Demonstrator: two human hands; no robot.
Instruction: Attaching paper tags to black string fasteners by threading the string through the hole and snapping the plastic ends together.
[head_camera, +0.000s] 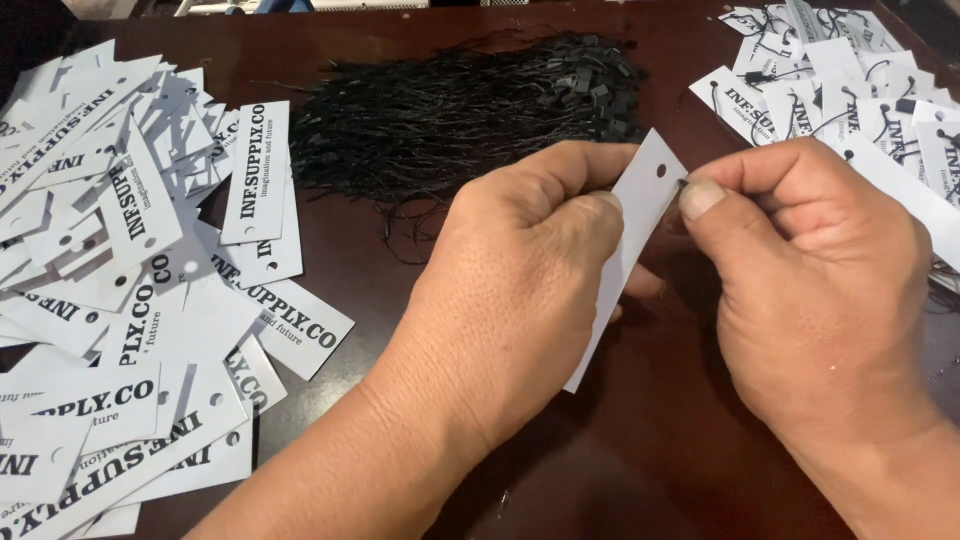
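Observation:
My left hand (520, 270) grips a white paper tag (640, 205) with a punched hole near its top end, held upright and tilted, blank side towards me. My right hand (800, 270) is pinched at the tag's right edge beside the hole, thumb and forefinger closed on what looks like the thin end of a black string, mostly hidden by the fingers. Both hands hover above a dark brown table (620, 460).
A bundle of black strings with small plastic fasteners (470, 110) lies at the back centre. A loose heap of printed white tags (130, 290) covers the left. At the right back lies a pile of tags with strings attached (850, 90).

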